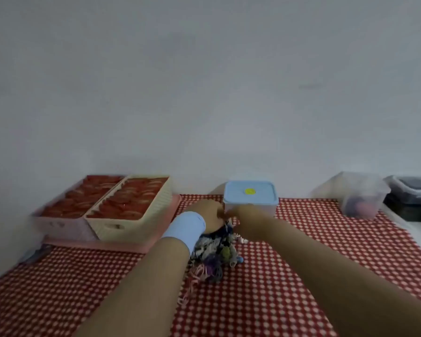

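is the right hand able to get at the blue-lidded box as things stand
Probably yes: the right hand is at the front of the blue-lidded box, nothing between them; the thread tangle lies nearer the person.

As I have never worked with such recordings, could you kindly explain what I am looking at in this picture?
There is no machine here: a person wears one wide-angle camera on the head, so you look forward and down along both forearms. The left hand, with a light blue band at the wrist, and the right hand meet over a tangle of coloured threads on a red checked cloth. The blur hides whether either grip is closed on it. Behind stands a blue-lidded box; at the left, two baskets of red pieces sit on a pink tray; at the right, a clear tub.
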### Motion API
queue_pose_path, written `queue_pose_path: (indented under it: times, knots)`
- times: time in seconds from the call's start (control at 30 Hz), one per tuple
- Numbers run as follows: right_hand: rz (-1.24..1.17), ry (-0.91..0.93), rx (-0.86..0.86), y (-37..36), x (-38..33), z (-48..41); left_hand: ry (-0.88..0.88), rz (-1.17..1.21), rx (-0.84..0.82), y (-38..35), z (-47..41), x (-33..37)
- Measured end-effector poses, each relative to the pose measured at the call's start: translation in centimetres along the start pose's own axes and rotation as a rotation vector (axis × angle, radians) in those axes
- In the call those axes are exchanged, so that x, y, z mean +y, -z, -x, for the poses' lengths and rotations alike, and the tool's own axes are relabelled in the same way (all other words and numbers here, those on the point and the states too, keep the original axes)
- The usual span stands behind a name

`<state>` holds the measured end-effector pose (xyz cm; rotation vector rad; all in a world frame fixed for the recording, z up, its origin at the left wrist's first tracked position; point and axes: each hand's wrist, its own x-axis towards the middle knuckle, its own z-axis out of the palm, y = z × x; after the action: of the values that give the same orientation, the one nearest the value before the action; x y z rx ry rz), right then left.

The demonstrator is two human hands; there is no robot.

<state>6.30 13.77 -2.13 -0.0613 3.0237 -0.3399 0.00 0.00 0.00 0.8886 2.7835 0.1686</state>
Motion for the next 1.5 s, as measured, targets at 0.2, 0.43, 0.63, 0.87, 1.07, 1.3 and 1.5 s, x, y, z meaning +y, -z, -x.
queue_pose_path:
  times: [0.2, 0.43, 0.63, 0.87, 1.07, 1.3, 1.5]
  knots:
    - [0.030, -0.037, 0.141, -3.4, -2.2, 1.8, -0.011, 0.164, 0.115, -3.4, 3.5, -2.3]
    - [-0.194, -0.134, 0.319, -2.7, -1.9, 3.5, -0.039, 0.208, 0.188, -3.5, 6.2, -3.4]
    - [-0.730, -0.150, 0.363, 1.4, -0.7, 4.6, -0.064, 0.513, 0.333, -0.1, 6.7, -0.6]
    - [-1.119, -0.090, 0.313, 1.8, 0.9, 4.7, -0.126, 0.572, 0.088, -1.5, 4.9, 1.4]
    - [-1.350, -0.115, 0.229, 1.3, 4.6, 1.7, -0.027, 0.655, 0.215, -2.4, -1.1, 1.6]
    - [-1.063, -0.202, 0.105, 3.5, 7.7, 3.8, -0.098, 0.931, -0.056, -2.3, -1.7, 5.7]
    - [-0.728, -0.322, 0.062, 3.5, 8.9, 7.6, -0.123, 0.841, -0.025, -3.1, 0.2, 7.9]
